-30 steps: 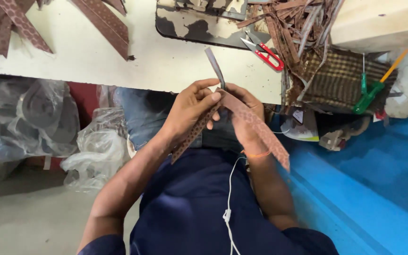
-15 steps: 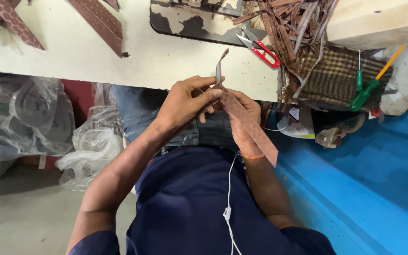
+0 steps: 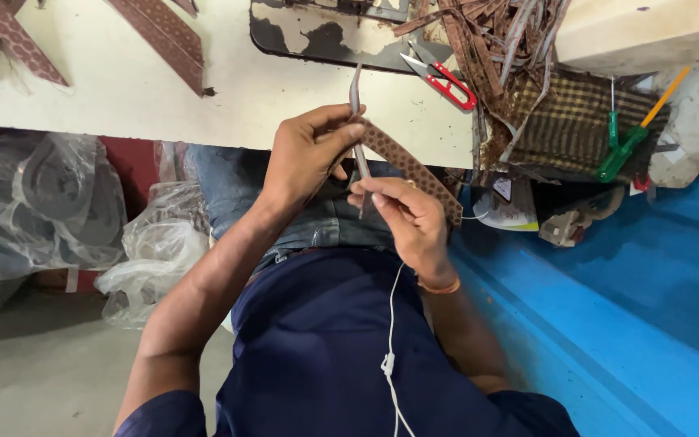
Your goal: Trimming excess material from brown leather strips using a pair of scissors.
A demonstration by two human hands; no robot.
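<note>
A narrow brown strip of patterned leather-like material (image 3: 402, 162) is held just in front of the near edge of the cream worktable (image 3: 228, 97), above the person's lap, with a thin grey metal tool (image 3: 356, 105) standing upright beside its left end. The strip is pinched at that left end by the left hand (image 3: 305, 158), whose thumb and fingers are closed against it and against the tool; which of the two bears the pressure cannot be told. The right hand (image 3: 406, 218) is closed lower down, around the bottom of the tool, with the strip running past behind it toward the right. The strip is judged light, pliant and bendable rather than stiff, with a textured face unlikely to slip, so it is best taken by the flat faces close to the end being worked. A white earphone cable (image 3: 390, 340) hangs down over the dark blue shirt. On the far part of the table, red-handled thread snips (image 3: 445, 79) lie just beside a heap of brown offcut strips (image 3: 495, 36), and more patterned strips (image 3: 159, 36) lie to the far left. A green-handled screwdriver (image 3: 620, 150) rests to the right, and clear plastic bags (image 3: 50, 202) are piled under the table on the left.
</note>
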